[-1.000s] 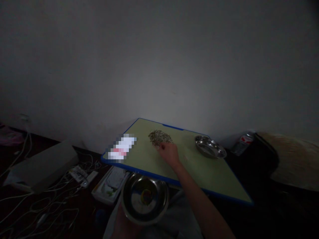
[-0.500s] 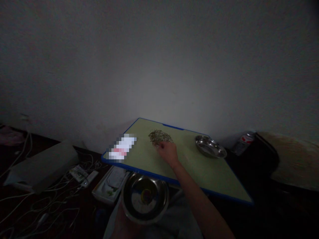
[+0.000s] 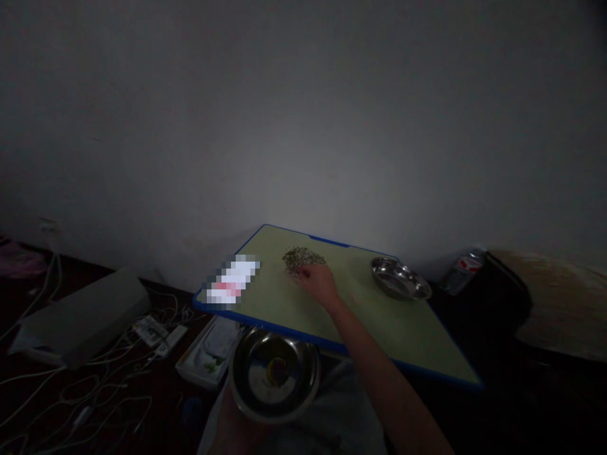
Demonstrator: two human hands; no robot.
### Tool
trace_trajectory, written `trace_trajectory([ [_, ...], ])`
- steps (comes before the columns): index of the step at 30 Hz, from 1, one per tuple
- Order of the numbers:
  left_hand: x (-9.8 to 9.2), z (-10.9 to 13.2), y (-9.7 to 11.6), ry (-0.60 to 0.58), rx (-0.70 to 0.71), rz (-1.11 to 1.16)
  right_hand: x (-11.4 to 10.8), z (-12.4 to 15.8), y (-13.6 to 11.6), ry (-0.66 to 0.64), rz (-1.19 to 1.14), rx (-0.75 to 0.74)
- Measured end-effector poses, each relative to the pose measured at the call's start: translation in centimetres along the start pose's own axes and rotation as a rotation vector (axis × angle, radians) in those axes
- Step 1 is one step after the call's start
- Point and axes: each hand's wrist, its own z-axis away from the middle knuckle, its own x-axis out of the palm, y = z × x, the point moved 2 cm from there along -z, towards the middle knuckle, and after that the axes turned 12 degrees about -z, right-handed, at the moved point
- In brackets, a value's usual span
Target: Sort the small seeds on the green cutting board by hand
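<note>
My left hand grips a shiny metal bowl from below, at the near edge of a low table with a pale green top and a blue rim. At the bottom of the bowl is a small patch of yellow and dark red, too dim to tell whether it is contents or a mark. My right hand rests at the near side of a spread pile of small dark and light grains, its fingers curled and pinched together. Whatever lies between those fingertips is too small to make out.
A second metal bowl stands on the table's right side. A blurred-out bright phone-like screen lies at the left. Below left are a white box, tangled cables and a power strip. A plastic bottle is at the right.
My right hand has shifted slightly up and its fingers remain pinched beside the grains. The bowl in my left hand has moved a little to the left.
</note>
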Motion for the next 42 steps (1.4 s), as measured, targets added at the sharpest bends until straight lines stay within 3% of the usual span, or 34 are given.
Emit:
trace_trajectory([
  [4,-0.5,-0.1,0.2,-0.136,-0.095,0.132,-0.2,-0.7,0.0,-0.029,-0.005,-0.031],
  [12,0.7,-0.2,-0.2,-0.126,-0.201,0.274,-0.3,-1.6,-0.4,-0.062,-0.057,-0.069],
  [16,0.0,-0.1,-0.1,-0.106,-0.231,0.259,-0.1,-1.6,-0.5,-0.071,-0.08,-0.125],
  [25,-0.4,-0.6,1.4,-0.195,-0.25,0.282,-0.5,-1.0,0.4,-0.17,-0.194,-0.272],
  [31,-0.7,0.1,-0.2,-0.147,-0.189,0.154,-1.1,0.3,1.8,-0.202,-0.293,-0.325],
  [37,0.1,1.8,-2.2,-0.009,-0.193,0.091,-1.4,2.5,3.6,-0.215,-0.334,-0.281],
  [42,0.4,2.1,-2.5,0.0,-0.185,0.081,-1.7,3.6,3.8,-0.181,-0.329,-0.237],
])
